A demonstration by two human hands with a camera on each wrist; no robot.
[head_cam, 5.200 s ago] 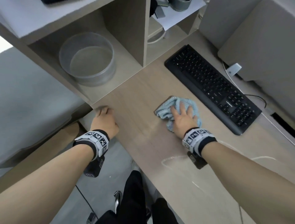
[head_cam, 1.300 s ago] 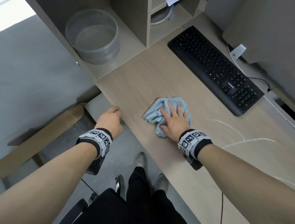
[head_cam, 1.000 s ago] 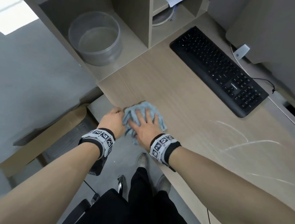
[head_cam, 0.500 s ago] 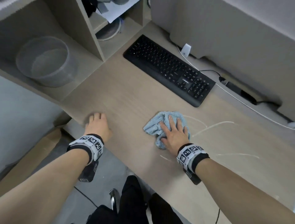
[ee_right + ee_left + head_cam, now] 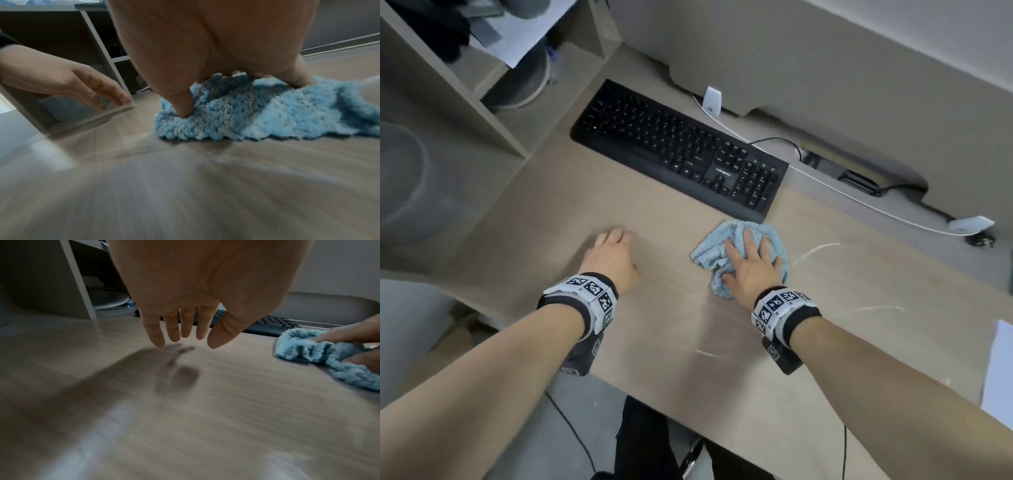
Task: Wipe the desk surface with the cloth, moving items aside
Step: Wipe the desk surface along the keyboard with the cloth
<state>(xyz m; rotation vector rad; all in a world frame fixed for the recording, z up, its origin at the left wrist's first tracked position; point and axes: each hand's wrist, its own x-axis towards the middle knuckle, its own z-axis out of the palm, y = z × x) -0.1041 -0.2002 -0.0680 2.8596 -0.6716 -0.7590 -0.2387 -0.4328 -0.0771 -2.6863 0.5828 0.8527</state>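
Note:
A crumpled light-blue cloth (image 5: 708, 254) lies on the pale wood desk (image 5: 654, 329), just in front of the black keyboard's (image 5: 678, 150) near right corner. My right hand (image 5: 751, 255) presses flat on the cloth with its fingers spread. In the right wrist view the thumb (image 5: 184, 107) digs into the cloth (image 5: 267, 113). My left hand (image 5: 614, 245) is to the left of the cloth, empty. Its straight fingers (image 5: 158, 337) hover just above the desk and cast a shadow. The cloth (image 5: 308, 352) shows at that view's right edge.
A shelf unit (image 5: 493, 113) stands at the left with a clear round tub (image 5: 400, 185) in its open bay. A white cable (image 5: 859, 202) and a black plug (image 5: 859, 181) run behind the keyboard. White paper (image 5: 998, 370) lies at the right edge. Thin wet streaks (image 5: 815, 250) mark the desk.
My right hand has slid the cloth away from me, up to the keyboard's corner. My left hand has left the desk's front edge and moved inward over the surface.

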